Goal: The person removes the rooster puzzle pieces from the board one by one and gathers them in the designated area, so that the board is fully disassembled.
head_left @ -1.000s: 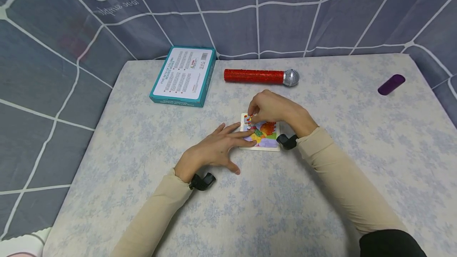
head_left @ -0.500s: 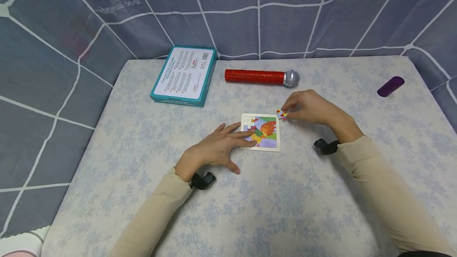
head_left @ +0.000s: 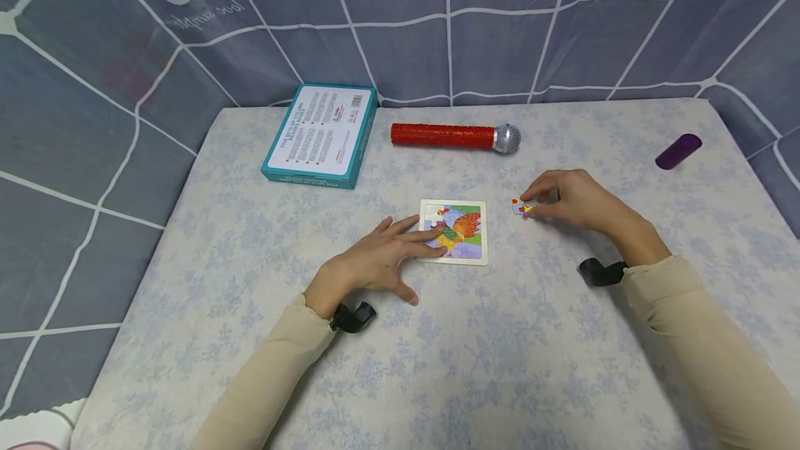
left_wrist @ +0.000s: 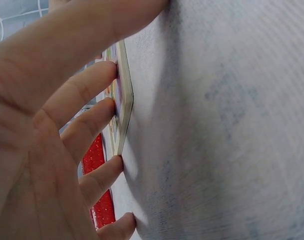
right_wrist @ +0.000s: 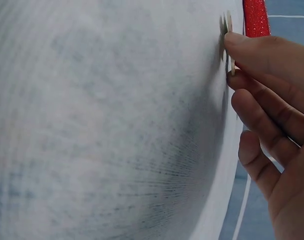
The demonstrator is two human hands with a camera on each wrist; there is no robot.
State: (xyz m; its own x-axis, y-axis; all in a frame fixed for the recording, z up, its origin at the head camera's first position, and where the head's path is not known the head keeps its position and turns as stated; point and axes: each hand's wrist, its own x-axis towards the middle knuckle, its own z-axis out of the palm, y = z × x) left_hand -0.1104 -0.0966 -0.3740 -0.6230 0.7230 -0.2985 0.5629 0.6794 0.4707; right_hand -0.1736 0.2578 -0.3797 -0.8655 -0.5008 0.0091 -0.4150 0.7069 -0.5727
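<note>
Red mic [head_left: 444, 135], teal box [head_left: 320, 132] past the puzzle [head_left: 470, 236]; left grip [head_left: 378, 259] is splayed partly over it. Right grip [head_left: 578, 201] pinches a piece [head_left: 519, 207], edge-on only in right wrist view.

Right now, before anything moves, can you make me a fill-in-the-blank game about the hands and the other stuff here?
The ____ hand pinches a loose puzzle piece, while the other hand touches the framed puzzle.
The microphone has a handle coloured ____.
In the head view, the teal box lies to the ____ of the microphone.
The small cylinder is coloured ____.

Missing words: right; red; left; purple.
</note>
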